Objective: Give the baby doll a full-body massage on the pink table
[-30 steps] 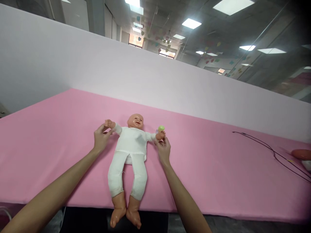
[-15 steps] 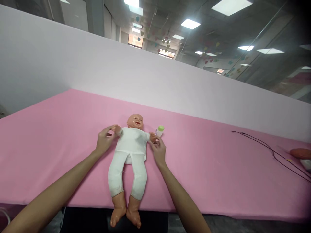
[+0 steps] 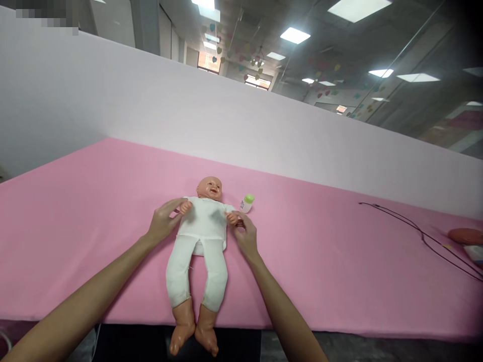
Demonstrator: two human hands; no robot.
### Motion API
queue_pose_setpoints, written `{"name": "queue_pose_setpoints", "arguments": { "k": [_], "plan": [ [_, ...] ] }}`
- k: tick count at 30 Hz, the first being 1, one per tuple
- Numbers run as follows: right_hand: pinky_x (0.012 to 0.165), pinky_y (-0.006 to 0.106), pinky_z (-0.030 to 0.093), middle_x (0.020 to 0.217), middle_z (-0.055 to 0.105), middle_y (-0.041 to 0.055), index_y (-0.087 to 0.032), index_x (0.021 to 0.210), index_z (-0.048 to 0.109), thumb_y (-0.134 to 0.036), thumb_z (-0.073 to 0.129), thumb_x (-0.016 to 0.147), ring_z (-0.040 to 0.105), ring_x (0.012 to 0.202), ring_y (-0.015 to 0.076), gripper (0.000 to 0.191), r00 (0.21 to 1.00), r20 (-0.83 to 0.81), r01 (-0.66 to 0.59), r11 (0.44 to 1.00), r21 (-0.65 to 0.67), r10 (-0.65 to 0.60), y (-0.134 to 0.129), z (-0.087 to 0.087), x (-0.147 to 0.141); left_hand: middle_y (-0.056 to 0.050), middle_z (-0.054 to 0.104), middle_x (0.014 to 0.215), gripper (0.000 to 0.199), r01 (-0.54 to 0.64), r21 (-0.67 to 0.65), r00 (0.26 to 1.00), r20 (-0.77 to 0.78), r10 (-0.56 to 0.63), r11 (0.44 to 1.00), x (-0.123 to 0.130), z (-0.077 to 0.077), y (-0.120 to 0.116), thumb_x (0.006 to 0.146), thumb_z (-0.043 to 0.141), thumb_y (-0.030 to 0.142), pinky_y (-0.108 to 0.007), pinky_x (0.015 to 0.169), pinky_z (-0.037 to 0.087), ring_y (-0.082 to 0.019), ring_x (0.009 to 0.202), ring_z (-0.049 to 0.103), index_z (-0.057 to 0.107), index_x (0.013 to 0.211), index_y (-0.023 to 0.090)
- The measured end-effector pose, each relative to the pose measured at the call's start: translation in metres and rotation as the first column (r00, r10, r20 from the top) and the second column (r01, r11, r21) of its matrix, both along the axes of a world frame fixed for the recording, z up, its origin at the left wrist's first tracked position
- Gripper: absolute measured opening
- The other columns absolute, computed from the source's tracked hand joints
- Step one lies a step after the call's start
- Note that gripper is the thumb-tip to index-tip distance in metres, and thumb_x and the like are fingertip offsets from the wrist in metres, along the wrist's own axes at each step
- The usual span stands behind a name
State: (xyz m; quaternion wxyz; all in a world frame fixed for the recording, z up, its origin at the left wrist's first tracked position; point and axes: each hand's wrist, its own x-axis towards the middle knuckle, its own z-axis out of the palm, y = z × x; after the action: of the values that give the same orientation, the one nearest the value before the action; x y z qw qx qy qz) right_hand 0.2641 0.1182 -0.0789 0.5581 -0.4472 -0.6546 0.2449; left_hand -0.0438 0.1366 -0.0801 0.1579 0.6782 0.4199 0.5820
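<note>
On pink worktop [image 3: 94, 226], baby doll [image 3: 202, 226] lying on its back, long axis running nearly straight away from person, head far, bare feet overhanging near edge. White bodysuit [image 3: 179, 271] already on, covering arms and legs; fastening impossible to tell. Left hand [image 3: 164, 221] gripping doll's wrist, right hand [image 3: 245, 234] pinching other wrist; hands apart, one each side of chest, doll's arms bending inward. Small green-capped bottle [image 3: 246, 203] sitting just beside doll's shoulder, untouched.
</note>
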Motion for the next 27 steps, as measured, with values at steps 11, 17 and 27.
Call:
{"name": "queue_pose_setpoints", "arguments": {
  "k": [11, 17, 27],
  "plan": [
    [0.078, 0.035, 0.062, 0.106, 0.079, 0.0079, -0.02, 0.117, 0.072, -0.038, 0.079, 0.085, 0.074, 0.093, 0.024, 0.037, 0.984, -0.138, 0.093, 0.986, -0.135, -0.112, 0.004, -0.005, -0.001, -0.008, 0.079, 0.112, 0.027, -0.118, -0.106, 0.981, 0.143, 0.133, 0.987, -0.003, -0.005, 0.005, 0.09, 0.074, 0.037, -0.032, 0.078, 0.061, -0.025, 0.099, 0.074, 0.076, 0.112, 0.022],
    [0.058, 0.029, 0.055, 0.08, 0.075, 0.0051, -0.018, 0.092, 0.07, -0.051, 0.089, 0.069, 0.07, 0.066, 0.0192, 0.045, 0.817, -0.491, 0.102, 0.913, -0.394, -0.303, 0.023, -0.011, 0.023, -0.011, 0.076, 0.101, 0.03, -0.052, -0.497, 0.651, 0.641, 0.407, 0.866, -0.017, -0.008, 0.019, 0.072, 0.085, 0.033, -0.039, 0.084, 0.061, -0.026, 0.093, 0.074, 0.073, 0.094, 0.016],
    [0.099, 0.041, 0.059, 0.125, 0.076, 0.0076, -0.025, 0.119, 0.073, -0.026, 0.063, 0.093, 0.072, 0.114, 0.0258, 0.027, 0.973, 0.225, -0.06, 0.995, 0.077, 0.041, -0.003, 0.0, -0.002, -0.009, 0.08, 0.114, 0.025, 0.016, 0.003, 0.989, -0.148, -0.015, 1.0, -0.001, -0.001, -0.002, 0.098, 0.062, 0.037, -0.035, 0.087, 0.062, -0.024, 0.103, 0.075, 0.078, 0.111, 0.023]
  ]
}}
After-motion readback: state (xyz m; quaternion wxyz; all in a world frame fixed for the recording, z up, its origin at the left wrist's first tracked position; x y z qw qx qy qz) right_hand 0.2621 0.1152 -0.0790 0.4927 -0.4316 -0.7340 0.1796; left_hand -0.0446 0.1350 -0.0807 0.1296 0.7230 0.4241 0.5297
